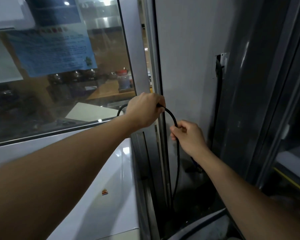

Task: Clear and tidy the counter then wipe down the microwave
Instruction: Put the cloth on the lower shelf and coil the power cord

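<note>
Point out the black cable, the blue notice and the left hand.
black cable (172, 116), head view: arched stretch between both hands.
blue notice (55, 52), head view: middle of the sheet.
left hand (144, 110), head view: back of hand.

Head view. Both bare hands grip 1 black cable (171, 116) that arches between them. The left hand (145, 110) is closed around the cable at the edge of the window frame (139, 70); the right hand (189, 135) pinches it lower, near the grey wall panel (185, 58). Below the right hand the cable drops into the dark gap beside a white appliance top (111, 179). A blue notice (52, 51) sits on the glass.
</note>
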A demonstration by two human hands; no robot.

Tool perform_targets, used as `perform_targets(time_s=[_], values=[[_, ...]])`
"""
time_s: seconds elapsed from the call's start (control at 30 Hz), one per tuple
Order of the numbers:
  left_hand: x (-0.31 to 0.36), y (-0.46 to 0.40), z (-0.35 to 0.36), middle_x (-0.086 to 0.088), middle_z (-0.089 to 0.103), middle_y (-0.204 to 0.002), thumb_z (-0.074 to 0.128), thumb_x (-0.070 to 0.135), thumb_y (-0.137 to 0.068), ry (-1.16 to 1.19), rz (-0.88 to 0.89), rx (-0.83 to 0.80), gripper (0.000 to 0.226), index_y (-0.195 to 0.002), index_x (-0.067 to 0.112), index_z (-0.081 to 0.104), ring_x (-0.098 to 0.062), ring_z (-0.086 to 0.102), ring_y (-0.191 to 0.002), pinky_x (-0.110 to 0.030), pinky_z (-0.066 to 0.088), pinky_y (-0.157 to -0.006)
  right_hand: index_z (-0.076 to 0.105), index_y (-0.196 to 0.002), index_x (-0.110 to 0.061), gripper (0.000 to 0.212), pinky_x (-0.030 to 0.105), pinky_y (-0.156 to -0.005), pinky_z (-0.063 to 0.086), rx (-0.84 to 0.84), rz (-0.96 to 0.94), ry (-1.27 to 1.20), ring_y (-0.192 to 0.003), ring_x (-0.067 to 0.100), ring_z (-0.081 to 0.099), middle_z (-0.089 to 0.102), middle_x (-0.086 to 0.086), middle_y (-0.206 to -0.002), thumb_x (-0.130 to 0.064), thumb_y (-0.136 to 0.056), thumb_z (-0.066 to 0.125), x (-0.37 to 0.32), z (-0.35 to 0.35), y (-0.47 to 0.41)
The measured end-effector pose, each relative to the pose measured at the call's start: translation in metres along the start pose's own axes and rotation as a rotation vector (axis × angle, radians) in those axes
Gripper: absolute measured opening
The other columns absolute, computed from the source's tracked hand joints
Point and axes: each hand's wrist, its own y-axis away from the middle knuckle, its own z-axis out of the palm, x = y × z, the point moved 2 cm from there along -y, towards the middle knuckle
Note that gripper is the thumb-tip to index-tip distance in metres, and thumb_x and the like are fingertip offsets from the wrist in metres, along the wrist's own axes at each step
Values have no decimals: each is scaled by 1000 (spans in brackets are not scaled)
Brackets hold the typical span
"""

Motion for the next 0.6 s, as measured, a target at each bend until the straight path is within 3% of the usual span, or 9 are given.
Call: perform_targets(time_s=[0.13, 0.2, 0.33, 0.5, 0.6], values=[[-6, 1, -20, -3, 66, -97, 52, 21, -95, 128, -116, 77, 14, -102, 15, 62, -17, 61, -85, -39, 55, -78, 60, -79, -20, 16, 28, -79, 53, -88, 71, 67, -80, 16, 65, 66, -1, -78, -13, -93, 54, 24, -3, 13], [-8, 1, -31, -5, 64, -97, 49, 20, -96, 173, -170, 110, 14, -102, 14, 61, -18, 59, -83, -39, 54, -78, 60, -78, -20, 20, 30, -78, 51, -87, 110, 111, -79, 19, 64, 65, 1, -78, -12, -94, 51, 32, -7, 20], [-11, 4, -45, -6, 61, -99, 46, 17, -96, 214, -228, 191, 15, -104, 14, 59, -23, 60, -89, -46, 54, -80, 63, -85, -12, 18, 7, -56, 42, 24, 118, 137, -66, 11, 58, 62, 3, -75, -13, -96, 49, 24, -24, 27], [9, 5, -59, -3, 60, -105, 49, 21, -95, 115, -50, 194, 19, -109, 18, 61, -16, 55, -90, -40, 52, -82, 59, -70, -12, 26, 13, -54, 46, 132, 67, 177, -53, 11, 58, 64, 9, -71, -13, -95, 51, -11, -49, 24], [32, 3, -66, 0, 63, -105, 50, 25, -95, 32, 77, 143, 20, -108, 20, 64, -19, 59, -92, -39, 51, -81, 63, -81, -1, 22, 18, -55, 51, 151, 56, 195, -59, 16, 60, 64, 12, -74, -13, -95, 51, -39, -61, 28]])
